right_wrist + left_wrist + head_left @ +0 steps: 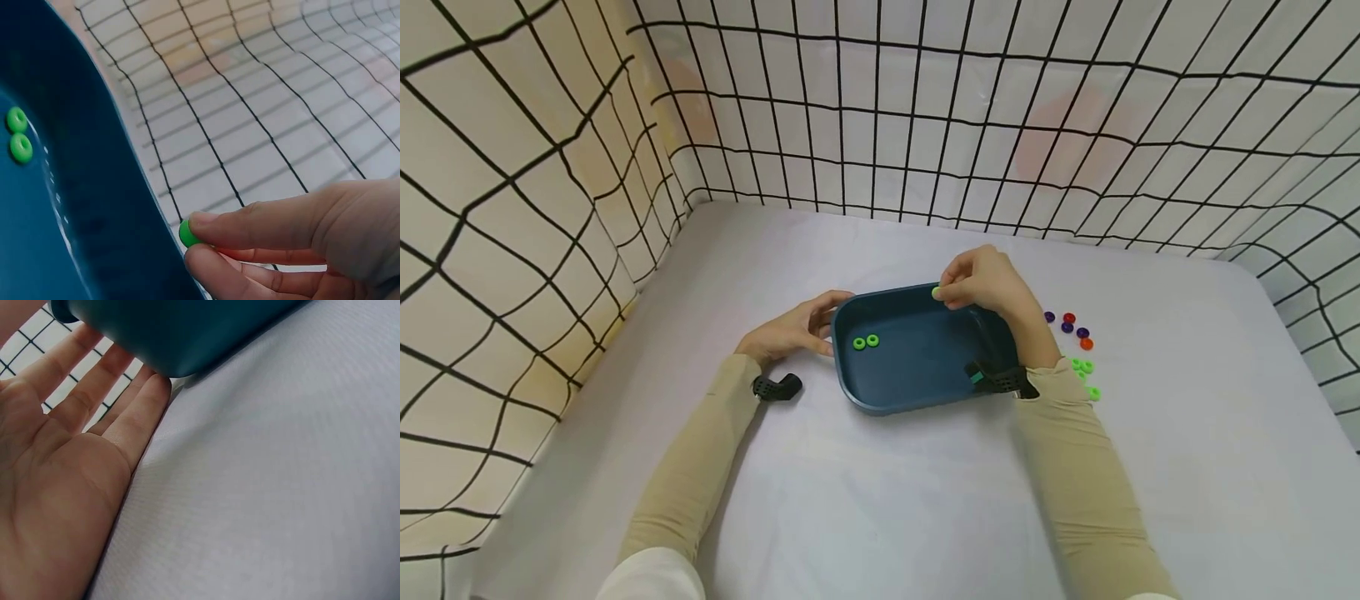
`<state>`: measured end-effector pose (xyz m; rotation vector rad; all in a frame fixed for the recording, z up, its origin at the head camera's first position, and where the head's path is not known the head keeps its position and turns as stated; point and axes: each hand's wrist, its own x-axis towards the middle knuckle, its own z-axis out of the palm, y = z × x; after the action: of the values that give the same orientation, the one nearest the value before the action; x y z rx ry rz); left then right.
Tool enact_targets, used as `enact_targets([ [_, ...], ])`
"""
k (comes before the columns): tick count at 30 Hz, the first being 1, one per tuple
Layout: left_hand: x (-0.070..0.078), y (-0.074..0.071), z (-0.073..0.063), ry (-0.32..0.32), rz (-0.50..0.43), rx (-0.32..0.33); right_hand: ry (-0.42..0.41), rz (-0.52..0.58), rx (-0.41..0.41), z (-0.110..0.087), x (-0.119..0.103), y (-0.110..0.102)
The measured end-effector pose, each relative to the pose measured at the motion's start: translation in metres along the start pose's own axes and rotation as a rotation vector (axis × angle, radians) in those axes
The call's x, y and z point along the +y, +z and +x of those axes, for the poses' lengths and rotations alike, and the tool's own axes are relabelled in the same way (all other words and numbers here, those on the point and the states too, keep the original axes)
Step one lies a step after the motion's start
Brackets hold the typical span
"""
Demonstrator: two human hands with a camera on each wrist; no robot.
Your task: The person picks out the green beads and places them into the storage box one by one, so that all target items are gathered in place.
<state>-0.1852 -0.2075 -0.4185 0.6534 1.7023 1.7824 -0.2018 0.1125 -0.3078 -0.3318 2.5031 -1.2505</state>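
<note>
A dark blue rectangular tray [910,371] sits on the white table. Two small green rings [866,342] lie side by side near its left end. At the tray's left end is my left hand [788,332], its fingers extended and fingertips against the outer wall. Above the far rim, my right hand [992,283] pinches another small green ring [188,234] between thumb and index finger. In the right wrist view that ring appears right by the tray's edge.
Right of the tray, partly behind my right forearm, lie several loose green rings [1084,367]. Just beyond them are purple pieces [1067,327] and red-orange pieces [1086,343]. Black wire mesh [880,108] stands along the table's back and both sides.
</note>
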Motion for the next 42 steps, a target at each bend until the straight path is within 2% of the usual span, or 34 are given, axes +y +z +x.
enact_targets([
  [3,-0.001,0.0,0.001,0.0,0.006,-0.011,0.013,-0.016,-0.026,0.006,-0.008,0.011],
  [12,-0.001,-0.001,0.0,-0.024,0.006,0.013,0.013,-0.275,-0.146,0.018,-0.027,0.045],
  [21,-0.002,-0.002,0.0,-0.024,0.013,0.021,0.039,-0.422,-0.241,0.028,-0.033,0.065],
  [30,0.001,0.001,-0.001,-0.027,0.011,0.023,0.091,-0.487,-0.295,0.033,-0.033,0.075],
  [42,0.0,-0.001,0.001,-0.028,-0.011,0.012,0.087,-0.506,-0.344,0.034,-0.03,0.08],
])
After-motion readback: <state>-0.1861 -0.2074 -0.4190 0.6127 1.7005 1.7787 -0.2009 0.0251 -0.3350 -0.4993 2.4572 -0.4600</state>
